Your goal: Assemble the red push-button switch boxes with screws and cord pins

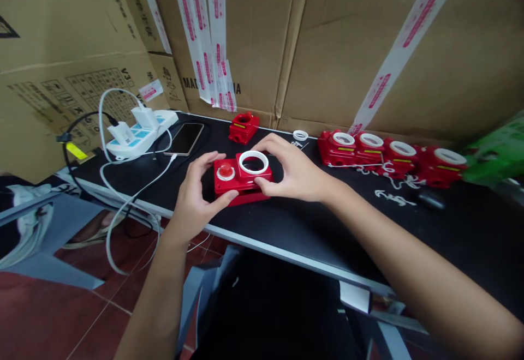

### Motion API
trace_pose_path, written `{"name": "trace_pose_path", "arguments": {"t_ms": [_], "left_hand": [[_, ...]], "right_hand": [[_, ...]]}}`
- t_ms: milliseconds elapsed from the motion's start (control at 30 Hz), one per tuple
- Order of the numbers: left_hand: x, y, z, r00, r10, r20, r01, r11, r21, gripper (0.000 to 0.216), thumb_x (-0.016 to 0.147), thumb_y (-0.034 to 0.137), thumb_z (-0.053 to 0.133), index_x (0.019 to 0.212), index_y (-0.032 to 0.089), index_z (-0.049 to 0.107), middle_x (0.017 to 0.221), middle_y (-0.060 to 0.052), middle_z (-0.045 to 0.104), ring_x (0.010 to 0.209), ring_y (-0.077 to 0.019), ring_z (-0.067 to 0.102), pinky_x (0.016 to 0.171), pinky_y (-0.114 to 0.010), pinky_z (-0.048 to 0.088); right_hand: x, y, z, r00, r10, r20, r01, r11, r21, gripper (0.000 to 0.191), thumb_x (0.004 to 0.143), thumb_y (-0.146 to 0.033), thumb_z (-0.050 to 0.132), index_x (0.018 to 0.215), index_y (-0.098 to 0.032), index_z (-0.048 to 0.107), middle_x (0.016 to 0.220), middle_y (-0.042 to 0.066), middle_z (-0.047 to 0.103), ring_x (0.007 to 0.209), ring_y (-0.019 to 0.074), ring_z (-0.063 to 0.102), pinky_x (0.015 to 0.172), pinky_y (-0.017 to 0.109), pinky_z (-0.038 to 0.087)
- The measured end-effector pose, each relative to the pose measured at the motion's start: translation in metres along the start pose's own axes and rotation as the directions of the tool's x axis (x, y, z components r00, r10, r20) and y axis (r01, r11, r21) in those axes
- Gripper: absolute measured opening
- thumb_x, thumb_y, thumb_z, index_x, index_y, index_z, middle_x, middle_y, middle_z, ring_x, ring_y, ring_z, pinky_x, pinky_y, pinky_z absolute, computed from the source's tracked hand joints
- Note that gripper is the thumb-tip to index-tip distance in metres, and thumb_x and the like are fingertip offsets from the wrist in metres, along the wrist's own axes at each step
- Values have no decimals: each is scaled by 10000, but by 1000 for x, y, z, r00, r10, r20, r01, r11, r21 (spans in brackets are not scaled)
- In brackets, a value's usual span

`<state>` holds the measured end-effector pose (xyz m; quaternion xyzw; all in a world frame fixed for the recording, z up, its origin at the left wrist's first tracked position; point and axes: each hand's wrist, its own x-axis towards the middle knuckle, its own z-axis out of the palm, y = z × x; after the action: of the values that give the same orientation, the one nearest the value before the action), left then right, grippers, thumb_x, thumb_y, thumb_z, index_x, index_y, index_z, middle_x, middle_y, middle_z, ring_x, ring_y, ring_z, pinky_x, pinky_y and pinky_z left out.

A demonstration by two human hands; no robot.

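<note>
A red plastic housing (250, 197) sits at the front of the black table, between my two hands. On its left part is a round red button (225, 171) in a pale collar. A white ring (253, 154) rims the round opening on its right part. My left hand (195, 199) is closed around the left end, thumb along the front. With fingers behind and thumb in front, my right hand (295, 170) grips the right end next to the white ring. Some of its fingertips are hidden behind the housing.
A small red housing (243, 126) and a loose white ring (300, 135) lie at the back. Several ringed red housings (370, 153) line the right, near white cords (393, 198). Left are a phone (185, 138) and a power strip (141, 136) with trailing cables. Cardboard (254, 38) walls the back.
</note>
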<state>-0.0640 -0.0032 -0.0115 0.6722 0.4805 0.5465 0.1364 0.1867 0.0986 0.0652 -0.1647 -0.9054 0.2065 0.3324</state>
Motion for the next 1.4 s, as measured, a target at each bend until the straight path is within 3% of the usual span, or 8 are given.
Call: {"name": "trace_pose_path", "arguments": {"t_ms": [167, 467, 767, 867, 1133, 1400], "left_hand": [[0, 0, 3, 1000, -6, -5, 6, 1000, 17, 795, 873, 285, 880, 1576, 279, 507, 1533, -135, 635, 1447, -338, 637, 1306, -574, 472], [0, 9, 1, 998, 28, 49, -37, 978, 203, 741, 838, 165, 799, 1520, 274, 529, 1443, -115, 657, 1385, -341, 654, 1249, -573, 516], [1, 7, 2, 997, 60, 51, -68, 981, 184, 732, 816, 135, 781, 1499, 273, 557, 1402, -112, 644, 1358, -336, 660, 1235, -558, 524], [3, 10, 1, 995, 74, 61, -85, 975, 204, 714, 839, 144, 762, 1509, 284, 561, 1411, -107, 641, 1344, -332, 660, 1219, -545, 531], [2, 25, 6, 963, 155, 219, -223, 915, 336, 498, 981, 215, 698, 1457, 353, 646, 1490, -89, 574, 1374, -340, 591, 1217, -568, 500], [1, 25, 14, 967, 137, 215, -212, 898, 385, 425, 1019, 234, 670, 1426, 355, 651, 1457, -98, 567, 1342, -333, 594, 1193, -581, 522]], "right_hand": [[-1, 5, 5, 1000, 0, -3, 0, 1000, -13, 409, 817, -335, 817, 1176, -205, 669, 1212, 127, 678, 1131, 315, 673, 1018, 503, 549], [-4, 10, 12, 998, 29, 54, -28, 999, -25, 411, 823, -331, 799, 1183, -165, 691, 1192, 149, 674, 1120, 319, 658, 1033, 510, 552], [-7, 12, 16, 998, 42, 56, -41, 999, -15, 383, 833, -334, 808, 1172, -213, 679, 1198, 126, 680, 1129, 319, 660, 1043, 522, 549], [-7, 12, 17, 997, 47, 63, -46, 999, -18, 384, 845, -347, 813, 1178, -208, 681, 1190, 128, 677, 1118, 314, 658, 1030, 515, 553], [-9, 13, 17, 997, 38, 67, -38, 999, 4, 407, 861, -350, 822, 1209, -179, 699, 1174, 129, 674, 1087, 299, 666, 1012, 492, 556], [-10, 12, 16, 997, 32, 71, -32, 999, 2, 416, 887, -360, 818, 1246, -188, 695, 1203, 133, 667, 1123, 307, 663, 1041, 508, 550]]}}
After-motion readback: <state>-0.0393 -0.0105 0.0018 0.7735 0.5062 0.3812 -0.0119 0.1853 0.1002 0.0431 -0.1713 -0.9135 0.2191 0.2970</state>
